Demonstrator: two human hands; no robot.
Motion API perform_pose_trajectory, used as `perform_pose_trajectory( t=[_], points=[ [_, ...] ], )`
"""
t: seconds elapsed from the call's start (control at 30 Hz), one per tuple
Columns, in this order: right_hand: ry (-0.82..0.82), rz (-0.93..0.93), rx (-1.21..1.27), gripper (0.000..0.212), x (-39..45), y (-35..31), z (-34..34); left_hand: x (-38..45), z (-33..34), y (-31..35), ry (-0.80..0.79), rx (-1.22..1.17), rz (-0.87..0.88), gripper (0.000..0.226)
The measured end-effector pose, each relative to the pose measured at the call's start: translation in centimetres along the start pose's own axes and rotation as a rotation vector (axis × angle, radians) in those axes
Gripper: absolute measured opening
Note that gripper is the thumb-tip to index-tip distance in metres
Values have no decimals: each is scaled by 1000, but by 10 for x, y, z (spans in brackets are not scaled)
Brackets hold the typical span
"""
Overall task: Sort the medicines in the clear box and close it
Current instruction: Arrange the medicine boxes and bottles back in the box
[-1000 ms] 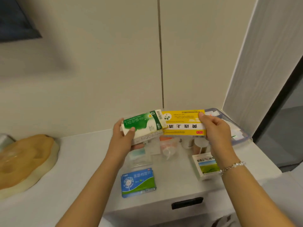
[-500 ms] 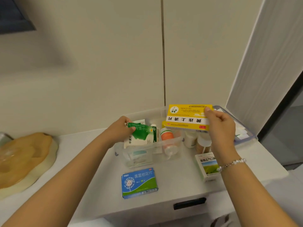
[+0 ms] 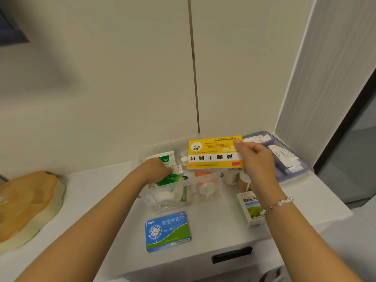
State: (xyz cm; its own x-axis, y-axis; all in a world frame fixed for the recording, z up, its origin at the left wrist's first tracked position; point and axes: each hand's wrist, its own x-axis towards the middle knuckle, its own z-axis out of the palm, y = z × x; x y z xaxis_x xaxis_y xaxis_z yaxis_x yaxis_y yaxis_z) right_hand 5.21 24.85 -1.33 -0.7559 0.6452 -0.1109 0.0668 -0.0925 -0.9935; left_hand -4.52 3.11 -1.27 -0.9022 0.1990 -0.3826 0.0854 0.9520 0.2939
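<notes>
Both arms reach forward: right fingers (image 3: 238, 141) pinch yellow box (image 3: 213, 154); left fingers' state unclear.

A thick, irregular wooden slab (image 3: 26, 206) lay at the counter's left end. A dark recessed handle (image 3: 232, 255) sat in the white cabinet front (image 3: 183, 267); a dark panel (image 3: 10, 31), perhaps a screen, hung upper left.

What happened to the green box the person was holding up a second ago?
The left hand lowered the green box into the clear box, where it now lies; whether the fingers have let go is unclear. The right hand still holds the yellow box up over the clear box. The blue box stayed on the table.
</notes>
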Motion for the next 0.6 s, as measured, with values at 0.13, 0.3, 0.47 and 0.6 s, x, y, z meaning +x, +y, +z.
perform_pose_trajectory(
  t=[0.13,0.3,0.47,0.6],
  points=[
    [-51,-7,-41,27,-2,0,4,-9,3,-1,231,-193,66,33],
    [-155,-19,-28,20,-8,-1,15,-42,1,9,256,-849,215,33],
    [-270,-61,-78,21,-17,-7,24,-64,4,4,176,-1082,156,32],
    [-485,-139,-185,27,-30,-16,32,-73,-1,-5,91,-1059,175,24]
  ],
)
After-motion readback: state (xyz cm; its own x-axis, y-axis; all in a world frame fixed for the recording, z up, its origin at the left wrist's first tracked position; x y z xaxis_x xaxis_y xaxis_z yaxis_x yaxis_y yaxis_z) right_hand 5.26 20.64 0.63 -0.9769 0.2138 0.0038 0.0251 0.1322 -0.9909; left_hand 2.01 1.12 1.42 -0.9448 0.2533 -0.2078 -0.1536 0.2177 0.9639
